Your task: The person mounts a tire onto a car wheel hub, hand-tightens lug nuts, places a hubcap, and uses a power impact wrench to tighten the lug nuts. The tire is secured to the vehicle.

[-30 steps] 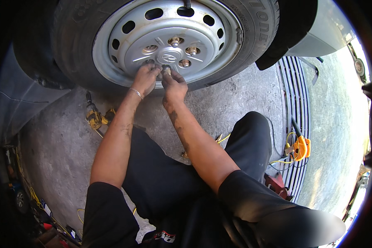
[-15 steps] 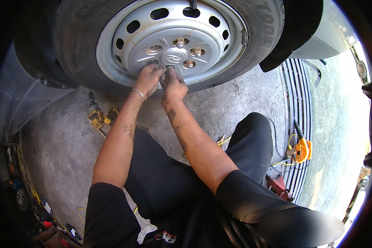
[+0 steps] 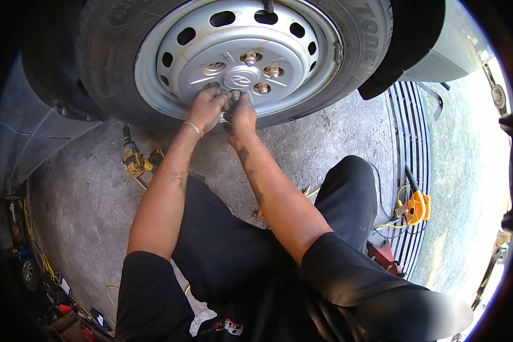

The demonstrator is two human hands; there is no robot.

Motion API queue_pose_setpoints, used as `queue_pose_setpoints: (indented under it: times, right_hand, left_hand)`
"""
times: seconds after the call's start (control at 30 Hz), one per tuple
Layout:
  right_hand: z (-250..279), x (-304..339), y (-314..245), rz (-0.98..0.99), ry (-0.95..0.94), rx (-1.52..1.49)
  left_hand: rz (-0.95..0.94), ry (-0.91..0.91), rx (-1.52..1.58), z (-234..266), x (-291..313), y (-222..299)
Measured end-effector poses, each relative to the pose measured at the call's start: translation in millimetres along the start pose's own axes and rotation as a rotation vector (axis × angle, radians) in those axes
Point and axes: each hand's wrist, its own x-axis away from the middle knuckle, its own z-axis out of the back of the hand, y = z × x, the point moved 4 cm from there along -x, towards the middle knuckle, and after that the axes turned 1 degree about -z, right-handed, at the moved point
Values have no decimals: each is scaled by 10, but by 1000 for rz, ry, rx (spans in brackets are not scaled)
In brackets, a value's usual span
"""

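A silver steel wheel (image 3: 211, 74) with a black tire (image 3: 111, 68) stands in front of me. Brass-coloured lug nuts sit in several of its centre holes, such as the upper lug nut (image 3: 249, 58) and the right-hand one (image 3: 261, 88). My left hand (image 3: 207, 108), a bracelet at its wrist, has its fingers pinched together by the lower-left hole; whatever they hold is hidden. Beside it, my right hand (image 3: 243, 115) is closed at the bottom hole, its fingers against a lug nut (image 3: 236, 95) that shows partly. The upper-left hole (image 3: 214, 68) shows no protruding nut.
A yellow-and-black cordless impact wrench (image 3: 133, 159) lies on the concrete floor to the left of my arms. On the right, an orange tool or lamp (image 3: 418, 207) with cables rests on a slotted floor grate (image 3: 407, 131). Yellow cords (image 3: 45, 265) run along the far left.
My right hand has shifted slightly and turned, uncovering more of the bottom lug nut. My left hand stays almost where it was at the lower-left hole.
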Motion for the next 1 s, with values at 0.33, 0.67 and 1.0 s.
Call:
queue_pose_setpoints:
  times: [0.33, 0.67, 1.0]
  right_hand:
    - [-27, 55, 61, -47, -34, -43]
    - [-34, 8, 88, -67, -13, -78]
    - [-57, 21, 42, -54, 8, -246]
  left_hand:
    - [31, -10, 48, 7, 13, 1]
    - [22, 1, -30, 11, 11, 0]
    - [115, -20, 133, 3, 52, 29]
